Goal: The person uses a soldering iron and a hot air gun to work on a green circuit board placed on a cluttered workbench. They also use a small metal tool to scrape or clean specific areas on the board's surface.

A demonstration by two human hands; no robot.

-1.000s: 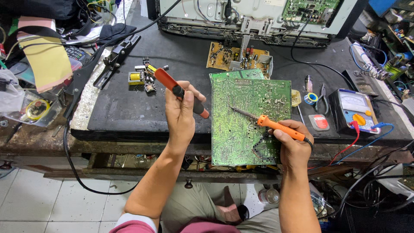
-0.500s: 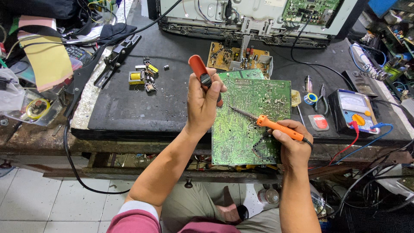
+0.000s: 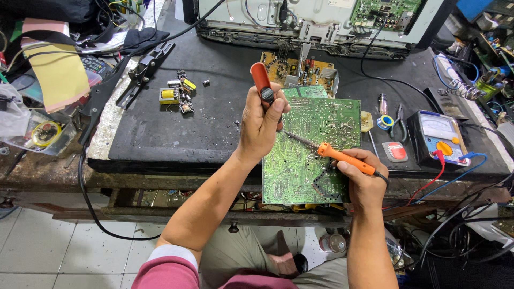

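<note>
Left hand (image 3: 261, 124) grips a red tool (image 3: 262, 84) upright over the green board (image 3: 310, 150). Right hand (image 3: 360, 179) holds the orange iron (image 3: 342, 159), its tip slanting up-left toward the left hand.

- A blue-cased analogue multimeter with a pale rectangular dial window (image 3: 440, 131) sits at the right of the black bench mat.
- A small grey rectangular tin with a red label (image 3: 394, 151) lies just left of it.
- A clear plastic bag holding a yellow roll (image 3: 40, 135) lies at the far left.
</note>
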